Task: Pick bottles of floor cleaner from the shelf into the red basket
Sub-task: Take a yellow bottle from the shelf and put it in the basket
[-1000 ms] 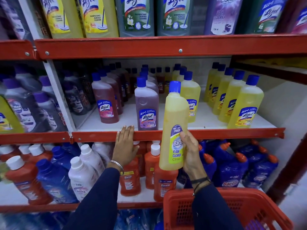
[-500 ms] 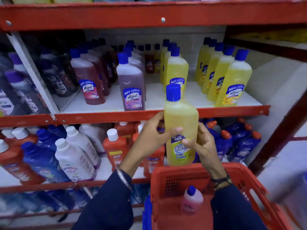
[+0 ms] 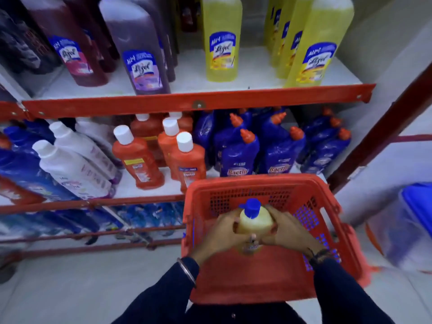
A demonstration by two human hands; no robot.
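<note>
Yellow floor-cleaner bottle [image 3: 254,222] with a blue cap, upright inside the red basket [image 3: 238,183], a perforated plastic crate. The left hand [image 3: 222,235] and right hand [image 3: 289,232] clasp its sides, fingers curled around it. Beyond the basket, a red metal shelf [image 3: 198,102] carries orange white-capped bottles [image 3: 138,157] and glossy blue bottles [image 3: 236,157]; above it stand tall yellow bottles [image 3: 221,40] and purple ones [image 3: 140,54].
</note>
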